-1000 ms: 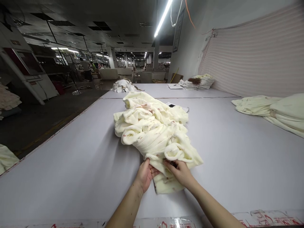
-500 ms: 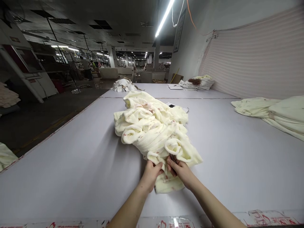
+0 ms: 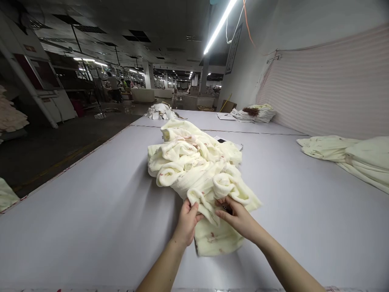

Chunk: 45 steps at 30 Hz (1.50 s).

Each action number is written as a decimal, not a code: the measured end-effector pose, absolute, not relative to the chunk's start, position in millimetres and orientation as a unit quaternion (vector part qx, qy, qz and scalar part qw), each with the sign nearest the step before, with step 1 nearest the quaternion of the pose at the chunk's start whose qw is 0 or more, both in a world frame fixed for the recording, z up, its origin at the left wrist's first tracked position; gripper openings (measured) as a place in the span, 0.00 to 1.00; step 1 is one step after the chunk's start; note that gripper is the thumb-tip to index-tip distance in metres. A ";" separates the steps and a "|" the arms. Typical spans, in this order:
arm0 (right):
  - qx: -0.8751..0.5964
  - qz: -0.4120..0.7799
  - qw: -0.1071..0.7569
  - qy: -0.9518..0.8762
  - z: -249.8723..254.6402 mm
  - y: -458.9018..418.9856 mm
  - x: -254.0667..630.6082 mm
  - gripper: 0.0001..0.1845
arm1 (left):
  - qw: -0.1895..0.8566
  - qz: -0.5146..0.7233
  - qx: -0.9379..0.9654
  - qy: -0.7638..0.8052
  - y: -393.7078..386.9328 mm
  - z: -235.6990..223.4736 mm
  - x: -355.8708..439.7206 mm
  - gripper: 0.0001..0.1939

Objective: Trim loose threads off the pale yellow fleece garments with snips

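A heap of pale yellow plush fabric (image 3: 194, 158) with small reddish prints lies bunched on the table in the head view. At its near edge, my left hand (image 3: 187, 221) pinches a folded edge of the fabric between thumb and fingers. My right hand (image 3: 238, 217) is just to the right, its fingertips at the fabric under a rolled fold. A small dark metal tool (image 3: 226, 207) shows inside the right hand, mostly hidden by the fingers, so its kind is unclear. Toward me, a flat flap of the same fabric (image 3: 217, 241) hangs below both hands.
The wide pale table (image 3: 106, 211) carries more yellow fabric (image 3: 334, 146) at the right. White scraps (image 3: 161, 110) and paper stacks (image 3: 255, 113) stand at its far end. Papers with a dark object (image 3: 221, 140) lie partly behind the heap. A striped cloth (image 3: 328, 81) covers the right wall.
My left hand has shifted slightly left and the right hand slightly right, spreading the fabric edge between them. The near flap shows more fully. The camera view has tilted a little upward.
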State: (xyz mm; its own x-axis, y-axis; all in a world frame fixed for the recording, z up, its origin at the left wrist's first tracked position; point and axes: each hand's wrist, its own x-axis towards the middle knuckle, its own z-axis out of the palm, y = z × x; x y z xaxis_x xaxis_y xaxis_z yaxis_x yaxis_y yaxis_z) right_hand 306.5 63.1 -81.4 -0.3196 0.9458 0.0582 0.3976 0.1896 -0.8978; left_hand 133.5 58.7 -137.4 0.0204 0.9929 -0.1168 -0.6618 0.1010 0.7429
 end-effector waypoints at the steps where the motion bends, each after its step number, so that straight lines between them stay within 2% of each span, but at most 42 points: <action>1: -0.475 0.401 0.315 -0.717 -81.1 63.9 308.5 0.13 | 0.669 0.621 0.255 0.319 59.0 -137.6 129.8 0.18; 5: -0.471 0.378 0.305 -0.736 -86.2 50.0 309.4 0.16 | 0.673 0.623 0.249 0.311 64.0 -141.6 125.5 0.16; 10: -0.497 0.498 0.295 -0.647 -106.0 31.1 294.7 0.23 | 0.646 0.635 0.253 0.340 66.8 -147.7 127.7 0.15; 14: -0.573 0.412 0.298 -0.643 -113.2 47.6 292.6 0.24 | 0.628 0.620 0.275 0.382 60.5 -153.6 113.6 0.15; 23: -0.551 0.365 0.266 -0.701 -107.7 62.5 298.2 0.22 | 0.657 0.593 0.224 0.407 35.3 -169.3 127.2 0.17; 31: -0.490 0.244 0.131 -0.827 -105.4 56.2 303.5 0.15 | 0.672 0.622 0.156 0.370 38.6 -170.8 138.3 0.17; 34: -0.501 0.199 0.135 -0.831 -110.4 52.2 301.7 0.16 | 0.675 0.623 0.138 0.371 40.4 -170.4 135.8 0.17; 41: -0.536 0.176 0.160 -0.810 -120.5 50.3 298.8 0.18 | 0.680 0.619 0.121 0.374 41.5 -166.6 134.5 0.16; 45: -0.535 0.201 0.181 -0.801 -123.7 51.5 293.9 0.17 | 0.695 0.607 0.118 0.367 42.1 -167.6 136.0 0.13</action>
